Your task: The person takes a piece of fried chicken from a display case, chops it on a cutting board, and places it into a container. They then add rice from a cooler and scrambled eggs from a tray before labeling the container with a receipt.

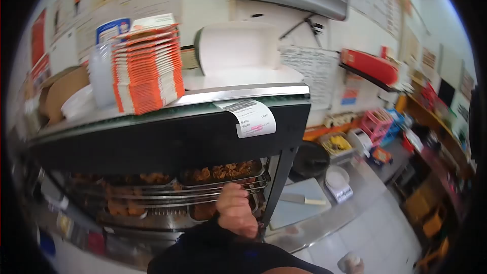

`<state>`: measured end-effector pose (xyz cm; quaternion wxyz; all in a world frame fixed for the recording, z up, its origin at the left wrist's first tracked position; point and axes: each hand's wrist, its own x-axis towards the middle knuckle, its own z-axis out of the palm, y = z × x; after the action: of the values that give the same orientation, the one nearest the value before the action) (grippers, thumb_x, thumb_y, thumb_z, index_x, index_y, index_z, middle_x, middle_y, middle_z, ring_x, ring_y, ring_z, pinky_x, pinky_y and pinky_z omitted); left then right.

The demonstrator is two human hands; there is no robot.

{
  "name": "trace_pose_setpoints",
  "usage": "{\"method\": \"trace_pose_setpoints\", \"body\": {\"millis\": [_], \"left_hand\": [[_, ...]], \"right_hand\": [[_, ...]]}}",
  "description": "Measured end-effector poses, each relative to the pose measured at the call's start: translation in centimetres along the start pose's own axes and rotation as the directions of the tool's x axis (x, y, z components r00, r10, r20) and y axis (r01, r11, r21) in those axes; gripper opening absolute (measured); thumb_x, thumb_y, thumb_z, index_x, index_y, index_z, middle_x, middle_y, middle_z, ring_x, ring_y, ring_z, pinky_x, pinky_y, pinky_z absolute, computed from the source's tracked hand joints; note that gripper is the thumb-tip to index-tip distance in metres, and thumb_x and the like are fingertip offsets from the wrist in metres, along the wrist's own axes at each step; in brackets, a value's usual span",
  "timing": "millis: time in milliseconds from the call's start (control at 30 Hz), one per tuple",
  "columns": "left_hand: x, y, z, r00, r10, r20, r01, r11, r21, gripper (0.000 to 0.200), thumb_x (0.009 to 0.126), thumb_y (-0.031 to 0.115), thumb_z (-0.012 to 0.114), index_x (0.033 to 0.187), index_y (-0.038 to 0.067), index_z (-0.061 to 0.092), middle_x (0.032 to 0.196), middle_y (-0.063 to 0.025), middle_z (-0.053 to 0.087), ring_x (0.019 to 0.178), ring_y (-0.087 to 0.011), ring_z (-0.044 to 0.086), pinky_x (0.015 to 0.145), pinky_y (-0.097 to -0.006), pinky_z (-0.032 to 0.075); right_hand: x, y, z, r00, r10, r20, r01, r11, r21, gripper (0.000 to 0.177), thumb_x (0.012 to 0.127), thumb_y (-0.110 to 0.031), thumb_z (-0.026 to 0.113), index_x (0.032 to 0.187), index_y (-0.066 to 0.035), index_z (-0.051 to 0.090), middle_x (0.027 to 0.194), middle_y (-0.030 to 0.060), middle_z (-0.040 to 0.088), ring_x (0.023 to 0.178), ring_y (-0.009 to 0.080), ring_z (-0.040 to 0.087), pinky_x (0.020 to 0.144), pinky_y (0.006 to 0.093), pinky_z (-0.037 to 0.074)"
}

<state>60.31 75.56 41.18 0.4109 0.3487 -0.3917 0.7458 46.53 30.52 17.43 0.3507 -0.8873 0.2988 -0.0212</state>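
Note:
My left hand (237, 210), in a black sleeve, is raised before the heated display cabinet (172, 144). Its fingers are curled closed; whatever they may grip is hidden. Behind it are wire racks (157, 200) and a tray of browned fried pieces (220, 171), with more browned food (124, 207) lower left. At the bottom edge, my right hand (358, 266) shows small and blurred, apparently closed around something whitish that I cannot make out. A printed receipt (256, 119) hangs from the cabinet's top edge.
On top of the cabinet stand a stack of orange-and-white cartons (147, 71) and an open white box (236, 48). To the right, a knife (299, 199) lies on a cutting board (289, 215), near a small scale (339, 185), a black pan (310, 162) and a food container (337, 144).

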Motion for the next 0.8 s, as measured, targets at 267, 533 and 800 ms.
{"method": "trace_pose_setpoints", "body": {"millis": [267, 533, 800], "left_hand": [[6.7, -2.0, 2.0, 0.96, -0.246, 0.134, 0.089, 0.721, 0.688, 0.043, 0.08, 0.008, 0.056, 0.118, 0.004, 0.037, 0.112, -0.0119, 0.046, 0.101, -0.0207, 0.044, 0.087, -0.0323, 0.036], [9.4, -1.8, 8.7, 0.729, -0.629, -0.271, 0.57, 0.338, 0.748, 0.045, 0.09, 0.017, 0.046, 0.132, 0.006, 0.036, 0.127, -0.0139, 0.043, 0.113, -0.0212, 0.046, 0.086, -0.0291, 0.042], [-7.2, -3.4, 18.5, 0.648, -0.512, 0.564, -0.484, 0.294, 0.824, 0.028, 0.088, 0.013, 0.055, 0.113, 0.004, 0.047, 0.087, -0.0112, 0.054, 0.091, -0.022, 0.054, 0.074, -0.0353, 0.041]], "right_hand": [[26.4, -3.6, -3.5, 0.881, -0.468, -0.066, 0.472, 0.88, 0.051, 0.042, 0.062, -0.028, 0.074, 0.092, -0.002, 0.06, 0.078, 0.011, 0.063, 0.066, 0.021, 0.061, 0.06, 0.0334, 0.05], [46.4, -6.6, -10.2, 0.85, -0.495, 0.183, 0.508, 0.86, -0.036, 0.063, 0.062, -0.048, 0.073, 0.103, -0.003, 0.059, 0.095, 0.0155, 0.063, 0.089, 0.0285, 0.06, 0.08, 0.0362, 0.046], [65.7, 0.1, -13.8, 0.994, -0.092, 0.066, 0.038, 0.819, 0.573, 0.057, 0.071, -0.04, 0.07, 0.112, -0.005, 0.053, 0.096, 0.0111, 0.062, 0.087, 0.0223, 0.061, 0.074, 0.0339, 0.05]]}}
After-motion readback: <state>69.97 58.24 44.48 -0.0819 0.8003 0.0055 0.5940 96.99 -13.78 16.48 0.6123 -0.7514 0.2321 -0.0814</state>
